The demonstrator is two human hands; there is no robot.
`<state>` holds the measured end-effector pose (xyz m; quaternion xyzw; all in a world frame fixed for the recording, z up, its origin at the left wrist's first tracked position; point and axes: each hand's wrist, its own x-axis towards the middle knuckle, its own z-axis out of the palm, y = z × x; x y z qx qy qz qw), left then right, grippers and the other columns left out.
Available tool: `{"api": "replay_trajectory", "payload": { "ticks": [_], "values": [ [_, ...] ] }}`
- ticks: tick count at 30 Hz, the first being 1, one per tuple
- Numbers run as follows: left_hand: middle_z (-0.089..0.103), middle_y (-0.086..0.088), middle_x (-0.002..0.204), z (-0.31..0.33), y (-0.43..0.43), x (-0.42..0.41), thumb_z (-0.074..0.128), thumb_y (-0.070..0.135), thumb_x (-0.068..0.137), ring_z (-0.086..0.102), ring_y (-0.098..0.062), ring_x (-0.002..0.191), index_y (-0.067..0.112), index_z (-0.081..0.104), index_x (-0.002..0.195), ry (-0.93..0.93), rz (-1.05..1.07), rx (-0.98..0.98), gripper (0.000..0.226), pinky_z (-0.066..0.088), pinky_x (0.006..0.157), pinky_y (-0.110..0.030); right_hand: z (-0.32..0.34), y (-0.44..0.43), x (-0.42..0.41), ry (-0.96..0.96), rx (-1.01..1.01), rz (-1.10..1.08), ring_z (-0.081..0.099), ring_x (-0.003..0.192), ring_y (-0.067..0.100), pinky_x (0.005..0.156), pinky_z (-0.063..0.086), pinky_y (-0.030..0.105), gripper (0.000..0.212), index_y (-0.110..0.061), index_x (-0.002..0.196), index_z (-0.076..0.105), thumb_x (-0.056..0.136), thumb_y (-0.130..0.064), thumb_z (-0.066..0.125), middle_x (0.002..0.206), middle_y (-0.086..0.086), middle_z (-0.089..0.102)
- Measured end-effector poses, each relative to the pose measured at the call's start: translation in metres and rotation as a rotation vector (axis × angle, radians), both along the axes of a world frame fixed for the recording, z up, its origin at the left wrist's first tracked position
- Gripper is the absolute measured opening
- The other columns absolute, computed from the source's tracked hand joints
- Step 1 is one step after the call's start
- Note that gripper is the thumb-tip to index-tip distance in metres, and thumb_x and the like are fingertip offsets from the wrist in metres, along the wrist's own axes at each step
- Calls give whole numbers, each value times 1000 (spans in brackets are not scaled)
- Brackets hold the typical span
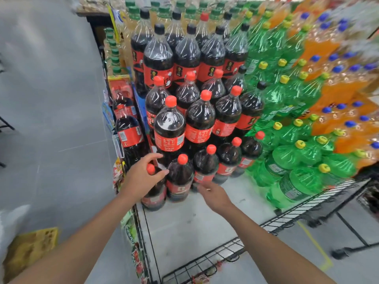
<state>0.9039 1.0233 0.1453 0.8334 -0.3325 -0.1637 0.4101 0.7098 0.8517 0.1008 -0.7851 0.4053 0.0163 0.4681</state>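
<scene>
Large dark cola bottles with red caps stand stacked in tiers on a white shelf [205,226]. My left hand [141,177] grips the neck of the front-left cola bottle [153,195], thumb and fingers curled around its red cap. My right hand [215,194] reaches toward the base of the neighbouring cola bottle [180,181], fingers loosely extended and blurred, holding nothing that I can see. More cola bottles [170,128] rise behind in higher rows.
Green soda bottles with yellow caps [297,177] fill the shelf to the right, orange ones [338,93] beyond. A black wire rail [287,218] edges the shelf front. Snack packets [131,232] hang on the left side. A yellow crate [30,247] sits on the grey floor.
</scene>
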Motion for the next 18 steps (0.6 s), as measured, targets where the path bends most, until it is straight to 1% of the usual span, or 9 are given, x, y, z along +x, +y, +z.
{"api": "replay_trajectory", "payload": {
  "ticks": [1,3,5,7,9,11,13,16,18],
  "values": [
    [64,20,129,8,-2,-4,83,45,83,60,-9,117,42,61,128,-70,-12,-3,50,52,101,-43,2,-8,-9,-22,-91,5,65,108,19,84,45,28,31,-19,120,72,102,-39,56,115,-1,72],
    [62,15,135,20,-11,-12,83,48,81,56,-11,125,37,60,131,-271,-66,-34,56,47,109,-52,8,-25,-31,-65,-243,-18,63,114,21,94,47,35,31,-21,121,69,100,-42,58,118,-2,70],
    [59,9,143,31,-24,-25,77,55,82,50,-16,137,33,59,136,-417,-143,-45,61,38,116,-60,17,-39,-54,-75,-376,-31,55,124,24,102,43,38,39,-19,128,64,99,-45,58,128,3,63],
    [52,5,152,41,-41,-44,69,60,83,40,-22,149,29,56,142,-494,-222,-57,68,27,124,-57,30,-51,-79,-42,-485,-59,44,139,25,113,36,40,56,-20,142,54,98,-54,53,148,3,52],
    [49,2,155,49,-61,-71,69,59,83,35,-25,152,27,55,145,-554,-305,-92,71,22,127,-53,43,-61,-108,-8,-568,-85,31,149,24,120,27,41,66,-21,153,43,99,-57,52,161,3,37],
    [49,1,156,53,-83,-103,70,57,83,35,-25,152,26,55,146,-572,-385,-125,72,24,126,-53,53,-72,-142,14,-604,-108,21,154,22,123,21,42,73,-22,159,33,99,-61,49,167,1,25],
    [48,-1,157,51,-107,-139,66,60,84,36,-26,151,24,55,147,-542,-453,-127,73,27,124,-53,63,-82,-181,34,-632,-142,15,156,21,125,18,43,77,-24,161,27,99,-66,45,169,-1,19],
    [45,-1,160,41,-142,-200,59,63,85,37,-27,151,27,49,151,-485,-545,-87,76,31,123,-54,76,-95,-244,90,-658,-201,16,156,23,125,17,43,86,-25,161,26,93,-77,33,169,2,20],
    [45,-1,160,35,-162,-245,58,65,87,39,-26,149,30,47,152,-468,-599,-61,75,33,122,-53,79,-102,-288,119,-662,-244,19,155,24,125,20,44,92,-24,161,28,87,-80,24,168,3,22]
  ]
}}
